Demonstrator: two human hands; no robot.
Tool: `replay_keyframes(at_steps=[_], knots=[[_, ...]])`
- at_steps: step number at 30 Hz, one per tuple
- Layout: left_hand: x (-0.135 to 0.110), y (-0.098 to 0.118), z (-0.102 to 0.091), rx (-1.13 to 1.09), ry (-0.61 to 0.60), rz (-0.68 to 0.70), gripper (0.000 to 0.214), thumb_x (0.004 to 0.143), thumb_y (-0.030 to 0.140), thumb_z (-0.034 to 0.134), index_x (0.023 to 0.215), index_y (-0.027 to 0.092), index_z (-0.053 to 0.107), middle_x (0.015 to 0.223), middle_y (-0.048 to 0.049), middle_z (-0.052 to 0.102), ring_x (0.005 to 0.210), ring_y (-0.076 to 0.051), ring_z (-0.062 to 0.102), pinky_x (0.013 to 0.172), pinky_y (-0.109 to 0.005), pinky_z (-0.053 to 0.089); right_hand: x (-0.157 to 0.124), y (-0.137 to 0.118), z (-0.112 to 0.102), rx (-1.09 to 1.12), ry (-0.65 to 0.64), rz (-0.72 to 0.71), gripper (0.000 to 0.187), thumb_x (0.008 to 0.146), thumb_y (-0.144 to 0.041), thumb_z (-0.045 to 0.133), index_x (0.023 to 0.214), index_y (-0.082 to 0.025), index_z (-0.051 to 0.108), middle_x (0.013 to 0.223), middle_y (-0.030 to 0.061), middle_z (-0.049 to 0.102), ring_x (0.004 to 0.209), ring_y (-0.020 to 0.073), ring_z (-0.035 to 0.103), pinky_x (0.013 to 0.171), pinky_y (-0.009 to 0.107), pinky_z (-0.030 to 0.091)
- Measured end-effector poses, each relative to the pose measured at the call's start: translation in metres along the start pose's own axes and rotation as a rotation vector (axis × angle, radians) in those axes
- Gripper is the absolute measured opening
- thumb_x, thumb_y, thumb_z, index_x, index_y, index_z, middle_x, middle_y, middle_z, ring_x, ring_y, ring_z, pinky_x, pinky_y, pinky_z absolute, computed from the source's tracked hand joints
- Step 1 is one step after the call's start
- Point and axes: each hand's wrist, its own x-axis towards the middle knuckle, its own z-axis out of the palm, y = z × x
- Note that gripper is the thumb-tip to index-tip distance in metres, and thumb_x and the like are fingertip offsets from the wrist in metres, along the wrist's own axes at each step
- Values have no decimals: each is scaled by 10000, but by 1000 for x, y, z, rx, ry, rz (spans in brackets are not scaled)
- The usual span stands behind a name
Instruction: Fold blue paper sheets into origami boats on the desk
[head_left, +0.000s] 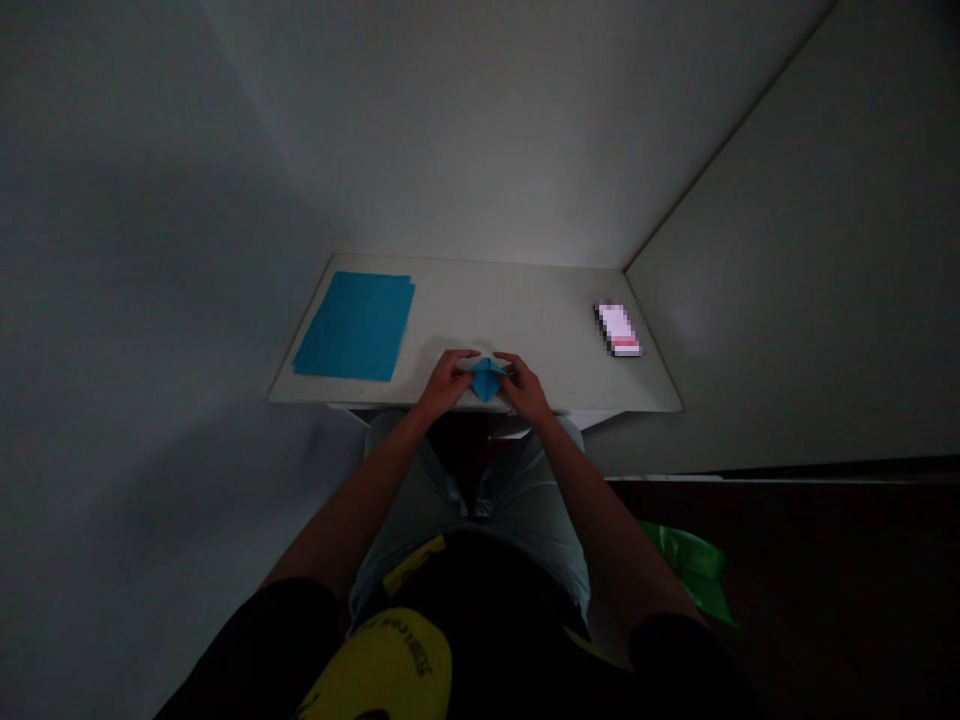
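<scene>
A small piece of folded blue paper (487,381), roughly diamond-shaped, is between my two hands near the front edge of the white table (510,300). My left hand (448,380) grips its left corner, fingers curled over the top and thumb towards the paper. On the opposite side my right hand (525,386) pinches the right corner in the same manner. The finer folds are too small and dim to make out.
Several blue sheets (356,325) lie stacked at the table's left end. A phone (619,329) with a lit, pixelated screen rests at the right end. Walls border the table at the back and sides. Something green and shiny (690,565) is low at the right.
</scene>
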Motion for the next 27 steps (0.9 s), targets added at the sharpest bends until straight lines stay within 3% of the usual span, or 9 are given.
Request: replay_keyframes(at_steps=[3, 7, 14, 17, 21, 23, 27], knots=[[2, 3, 0, -94, -24, -95, 443, 865, 263, 682, 1303, 206, 726, 1358, -113, 714, 895, -181, 737, 677, -273, 618, 2, 5, -1, 67, 2, -16, 407, 926, -458, 654, 1279, -261, 702, 910, -1, 723, 671, 164, 673, 668, 309, 567], [4, 6, -2, -141, -85, -153, 456, 836, 289, 650, 1274, 195, 739, 1104, -80, 796, 785, -172, 747, 559, -220, 546, 3, 11, -4, 108, 14, -17, 336, 899, -427, 635, 1159, -251, 754, 929, 16, 773, 741, 184, 691, 778, 351, 601], [5, 9, -10, -192, -187, -195, 477, 792, 442, 791, 1170, 151, 760, 874, -72, 788, 806, -214, 768, 636, -270, 588, 3, 15, -11, 95, 50, -60, 337, 880, -442, 698, 1138, -256, 809, 1119, 49, 805, 1040, 258, 707, 995, 426, 571], [4, 8, -7, -161, -161, -209, 492, 754, 457, 861, 1122, 155, 738, 915, -67, 775, 764, -187, 743, 634, -269, 589, 6, 18, -8, 109, 54, -59, 419, 871, -555, 768, 1160, -253, 785, 1050, 53, 786, 968, 245, 692, 931, 405, 579], [4, 5, 0, -140, -131, -203, 663, 687, 383, 916, 1279, 192, 686, 1030, -50, 759, 793, -171, 727, 629, -251, 585, 8, 21, -3, 85, 40, -31, 647, 821, -623, 820, 1340, -261, 687, 922, 9, 721, 811, 199, 650, 790, 345, 566], [6, 5, 1, -116, -141, -219, 583, 747, 446, 876, 1243, 182, 716, 1014, -54, 759, 823, -182, 721, 655, -268, 604, 9, 19, -3, 32, 6, -10, 590, 829, -658, 796, 1250, -255, 709, 899, 6, 715, 812, 200, 648, 804, 347, 559], [10, 9, 2, -90, -160, -275, 464, 866, 605, 730, 988, 160, 784, 900, -57, 754, 820, -204, 711, 689, -306, 637, 9, 12, -2, -46, 10, 14, 479, 894, -725, 683, 915, -246, 701, 849, 9, 704, 798, 201, 628, 801, 344, 530]])
